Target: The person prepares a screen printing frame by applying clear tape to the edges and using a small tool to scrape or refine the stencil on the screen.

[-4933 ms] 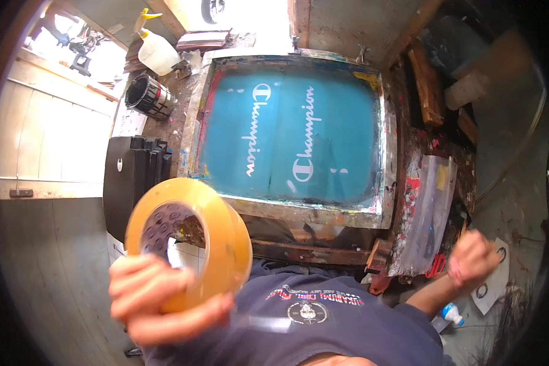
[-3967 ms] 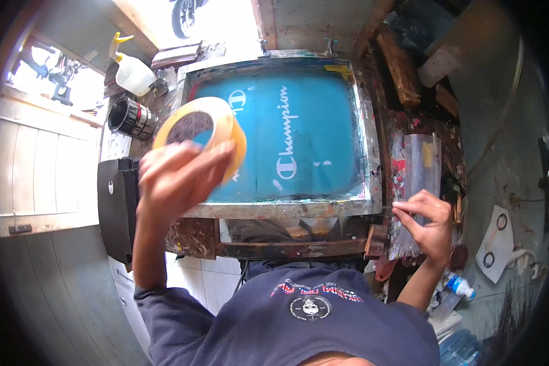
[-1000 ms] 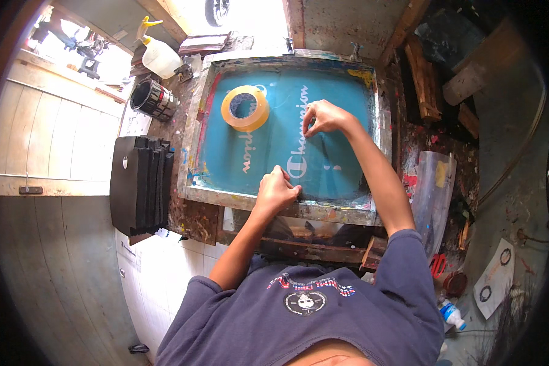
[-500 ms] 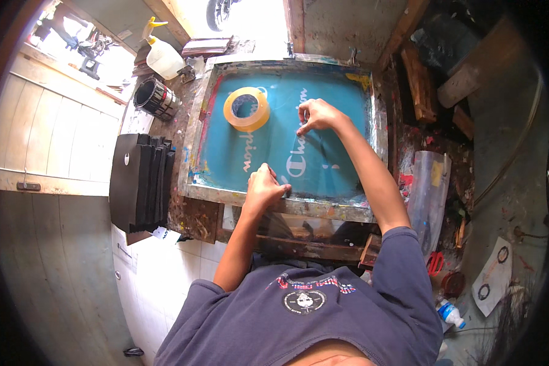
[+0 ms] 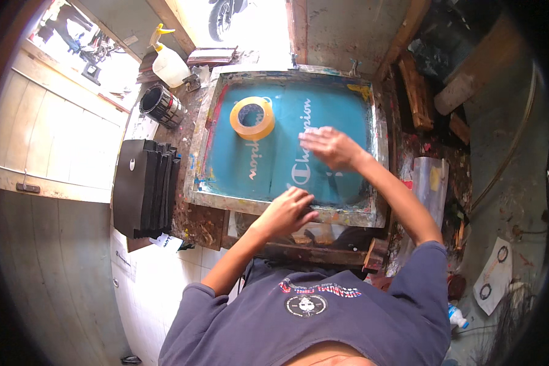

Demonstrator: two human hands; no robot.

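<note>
A screen-printing frame [image 5: 381, 177] with a teal mesh [image 5: 341, 100] and pale lettering lies on the bench before me. My right hand [image 5: 332, 148] lies over the lettering right of centre, its fingers stretched out and slightly blurred. At the frame's near edge is my left hand [image 5: 288, 210], fingers loosely bent, thumb apart, with nothing visible in it. A roll of clear yellowish packing tape [image 5: 263, 130] rests on the mesh, left of the right hand. Whether a clear strip lies under the right hand cannot be made out.
Left of the frame stand a stack of black sheets [image 5: 134, 189], a paint-streaked can [image 5: 163, 107] and a spray bottle [image 5: 169, 66] with a yellow head. A clear plastic roll [image 5: 430, 183] lies on the right. A clip [image 5: 354, 67] sits at the frame's far edge.
My right hand has gone from a pinch above the lettering to stretched fingers, lower and nearer me. My left hand has shifted right and toward me, its fingers looser. The tape roll stays on the mesh.
</note>
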